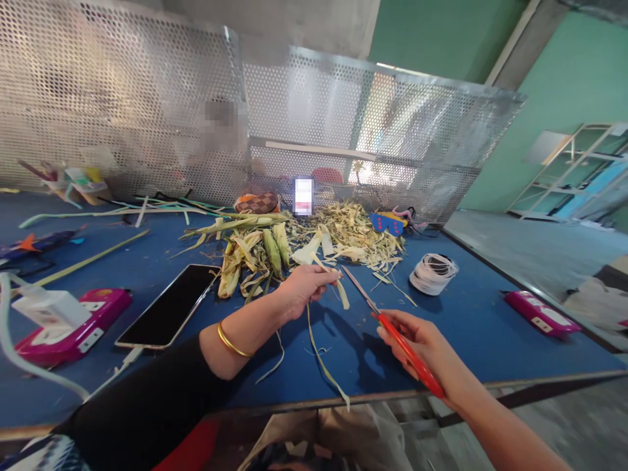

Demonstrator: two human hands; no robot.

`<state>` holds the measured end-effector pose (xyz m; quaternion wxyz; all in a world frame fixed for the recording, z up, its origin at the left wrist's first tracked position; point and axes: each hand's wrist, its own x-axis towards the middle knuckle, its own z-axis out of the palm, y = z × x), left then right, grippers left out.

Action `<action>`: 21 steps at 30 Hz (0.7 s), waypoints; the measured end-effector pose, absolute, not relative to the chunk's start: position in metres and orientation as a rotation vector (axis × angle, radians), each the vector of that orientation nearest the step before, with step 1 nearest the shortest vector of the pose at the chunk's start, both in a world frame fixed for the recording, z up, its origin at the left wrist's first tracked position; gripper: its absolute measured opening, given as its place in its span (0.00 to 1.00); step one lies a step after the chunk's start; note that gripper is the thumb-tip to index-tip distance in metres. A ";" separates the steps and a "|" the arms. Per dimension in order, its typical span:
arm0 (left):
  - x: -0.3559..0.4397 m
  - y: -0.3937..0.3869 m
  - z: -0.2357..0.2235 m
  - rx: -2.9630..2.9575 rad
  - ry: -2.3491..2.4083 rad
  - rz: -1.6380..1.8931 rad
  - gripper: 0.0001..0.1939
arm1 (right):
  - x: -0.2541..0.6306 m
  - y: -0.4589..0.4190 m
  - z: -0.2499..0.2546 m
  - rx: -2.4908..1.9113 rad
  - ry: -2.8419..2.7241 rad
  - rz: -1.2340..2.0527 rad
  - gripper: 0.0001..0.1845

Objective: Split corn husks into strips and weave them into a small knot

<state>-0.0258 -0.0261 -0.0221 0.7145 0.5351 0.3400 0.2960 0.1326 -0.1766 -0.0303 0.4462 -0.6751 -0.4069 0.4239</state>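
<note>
pinching a pale husk strip between thumb and fingers, the left hand holds it above the blue table, in front of the husk pile; the right hand is wrapped around red-handled scissors, their tips just beside the strip; a roll of white cord sits to the right, a dark-screened phone to the left

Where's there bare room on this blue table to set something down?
Right side: between the white cord roll and the right magenta power strip. A smaller patch lies between the smartphone and the long stalk. Crowded: the back centre, heaped with dried husks.
</note>
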 end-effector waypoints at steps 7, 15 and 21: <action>-0.027 -0.025 -0.019 1.222 0.734 0.620 0.18 | 0.145 -0.197 -0.036 -1.472 -0.954 0.992 0.31; -0.028 -0.030 -0.019 1.342 0.663 0.615 0.14 | 0.157 -0.187 -0.041 -1.541 -1.031 0.888 0.35; -0.027 -0.034 -0.018 1.387 0.624 0.598 0.14 | 0.152 -0.180 -0.030 -1.597 -1.117 0.998 0.32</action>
